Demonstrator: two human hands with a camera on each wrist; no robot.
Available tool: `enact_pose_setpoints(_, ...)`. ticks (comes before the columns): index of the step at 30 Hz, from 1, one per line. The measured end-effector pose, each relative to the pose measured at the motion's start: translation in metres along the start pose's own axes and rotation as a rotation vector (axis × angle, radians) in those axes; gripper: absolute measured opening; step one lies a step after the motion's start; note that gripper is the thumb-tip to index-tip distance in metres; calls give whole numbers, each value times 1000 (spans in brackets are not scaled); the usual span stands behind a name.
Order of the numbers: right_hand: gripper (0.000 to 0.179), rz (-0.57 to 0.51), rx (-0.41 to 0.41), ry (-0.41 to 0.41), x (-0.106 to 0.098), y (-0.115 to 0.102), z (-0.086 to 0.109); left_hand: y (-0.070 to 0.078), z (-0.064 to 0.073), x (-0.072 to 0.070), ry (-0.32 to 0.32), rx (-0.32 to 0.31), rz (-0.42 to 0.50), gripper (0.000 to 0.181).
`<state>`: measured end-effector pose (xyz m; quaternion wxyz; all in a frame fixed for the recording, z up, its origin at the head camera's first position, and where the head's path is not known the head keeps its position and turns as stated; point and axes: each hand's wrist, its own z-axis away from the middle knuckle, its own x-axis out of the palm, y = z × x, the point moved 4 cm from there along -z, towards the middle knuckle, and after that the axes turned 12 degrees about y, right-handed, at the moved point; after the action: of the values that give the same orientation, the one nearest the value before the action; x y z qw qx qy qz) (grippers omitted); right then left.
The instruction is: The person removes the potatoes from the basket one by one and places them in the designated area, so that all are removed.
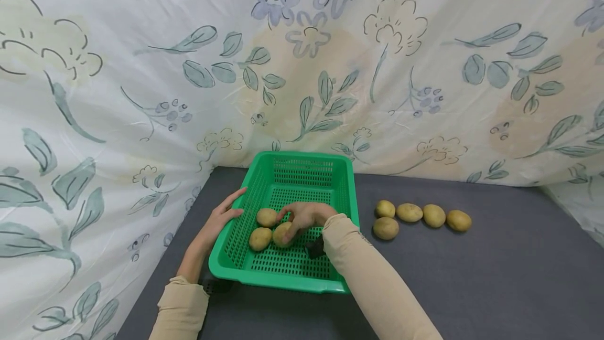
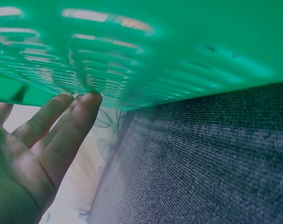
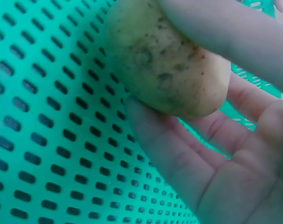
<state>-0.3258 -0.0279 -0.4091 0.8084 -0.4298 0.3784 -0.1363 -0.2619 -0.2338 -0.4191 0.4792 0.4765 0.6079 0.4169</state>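
Yellowish-brown and speckled, one potato (image 1: 280, 235) sat low in the green basket (image 1: 283, 280), pinched between the thumb and curled fingers of the right hand (image 1: 305, 216). It looked firm and fairly light to me, unlikely to bruise but apt to roll, best gripped around its middle. Two other potatoes (image 1: 267, 217) lay just to its left. The left hand (image 1: 219, 222), fingers straight and apart, touched the basket's left side. Right of the basket, five loose potatoes (image 1: 409, 213) lay on the dark counter (image 1: 500, 266), with flowered cloth (image 1: 424, 119) hanging at the far side.
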Motion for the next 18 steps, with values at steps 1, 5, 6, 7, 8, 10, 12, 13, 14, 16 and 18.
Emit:
enact_pose_setpoints(1, 49, -3, -1, 4, -1, 0, 0, 0, 0, 0, -1, -1, 3, 55)
enact_pose_setpoints(5, 39, -24, 12, 17, -5, 0, 2, 0, -1, 1, -1, 3, 1, 55)
enact_pose_setpoints(6, 37, -31, 17, 19, -5, 0, 2, 0, -1, 1, 0, 5, -3, 55)
enact_pose_setpoints(7, 35, -38, 21, 20, -6, 0, 2, 0, -1, 1, 1, 7, -6, 55)
enact_pose_setpoints(8, 33, -47, 20, 20, -7, 0, 2, 0, -1, 1, 1, 9, -9, 55)
enact_pose_setpoints(10, 33, -64, 14, 18, -9, -1, 2, -1, -2, 1, 1, 13, -12, 55)
enact_pose_setpoints(12, 34, -88, 7, 18, -10, -3, 2, -2, -2, 0, 3, 20, -19, 55)
enact_pose_setpoints(13, 35, -101, 2, 17, -11, -4, 2, -3, -2, 0, 3, 22, -22, 55)
enact_pose_setpoints(14, 36, -121, -5, 15, -11, -5, 2, -3, -2, 0, 3, 25, -25, 55)
enact_pose_setpoints(16, 38, -170, -10, 5, -11, -7, 1, -3, -2, -1, 6, 29, -33, 55)
enact_pose_setpoints(18, 39, -222, -16, -1, -11, -8, 1, -3, -2, -1, 6, 29, -35, 55)
